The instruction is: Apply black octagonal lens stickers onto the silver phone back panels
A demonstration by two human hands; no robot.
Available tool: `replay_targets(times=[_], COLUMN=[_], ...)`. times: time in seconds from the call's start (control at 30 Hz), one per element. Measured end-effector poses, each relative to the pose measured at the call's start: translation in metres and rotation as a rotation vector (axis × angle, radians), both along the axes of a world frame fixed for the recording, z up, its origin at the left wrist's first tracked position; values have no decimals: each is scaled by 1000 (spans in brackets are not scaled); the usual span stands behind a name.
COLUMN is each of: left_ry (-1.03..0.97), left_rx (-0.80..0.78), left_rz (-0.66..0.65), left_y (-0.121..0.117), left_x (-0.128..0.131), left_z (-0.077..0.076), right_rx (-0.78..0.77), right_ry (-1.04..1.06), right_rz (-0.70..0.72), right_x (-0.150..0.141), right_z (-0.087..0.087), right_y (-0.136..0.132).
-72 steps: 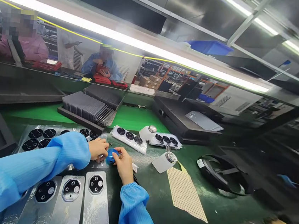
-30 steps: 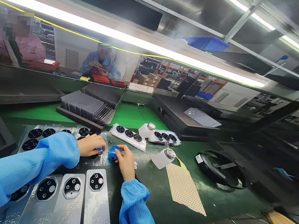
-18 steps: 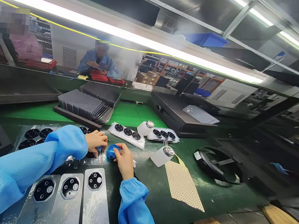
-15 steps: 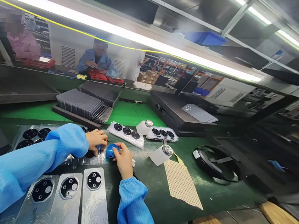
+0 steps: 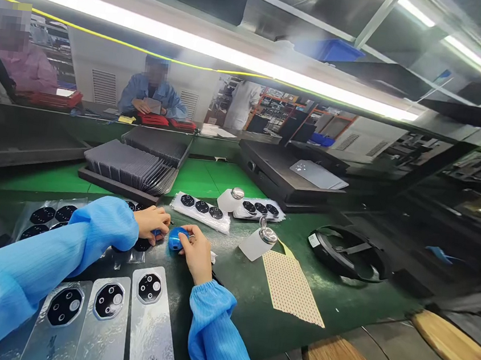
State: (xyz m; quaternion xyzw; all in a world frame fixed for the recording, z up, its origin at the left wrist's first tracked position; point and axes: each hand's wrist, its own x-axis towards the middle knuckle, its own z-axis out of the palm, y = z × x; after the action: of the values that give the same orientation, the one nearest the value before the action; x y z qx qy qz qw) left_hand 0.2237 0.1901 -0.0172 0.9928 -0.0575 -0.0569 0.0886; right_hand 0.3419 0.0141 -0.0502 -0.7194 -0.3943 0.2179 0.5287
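Right fingers (image 5: 184, 241) still grip blue object (image 5: 173, 240); left hand (image 5: 152, 223) now apart.

rounded object (image 5: 174, 242): bright blue | left discs (image 5: 43, 215): black | near panels (image 5: 153, 331): silver, black camera plates (image 5: 149, 288) | sleeves (image 5: 220, 332): light blue | desk (image 5: 255, 327): dark green | right sheet (image 5: 293, 291): cream, dotted | bottles (image 5: 254, 245): white, silver caps (image 5: 268, 235)
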Motion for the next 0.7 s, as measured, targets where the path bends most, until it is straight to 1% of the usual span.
replay_targets(times=[0.17,0.3,0.5,0.7], left_ry=[-31,-60,-73,-54], left_rx=[-32,-68,-139,-212], left_rz=[8,22,49,73], left_y=[-1,-1,2,4], left_x=[-2,-6,-13,-21], left_z=[3,6,18,26], right_rx=[-22,-40,-74,-110], right_ry=[-54,-182,-386,-478], right_rz=[54,92,106,117], right_x=[-6,-13,-18,-20], right_z=[-3,-7,-15,-18], right_y=[8,15,16,15])
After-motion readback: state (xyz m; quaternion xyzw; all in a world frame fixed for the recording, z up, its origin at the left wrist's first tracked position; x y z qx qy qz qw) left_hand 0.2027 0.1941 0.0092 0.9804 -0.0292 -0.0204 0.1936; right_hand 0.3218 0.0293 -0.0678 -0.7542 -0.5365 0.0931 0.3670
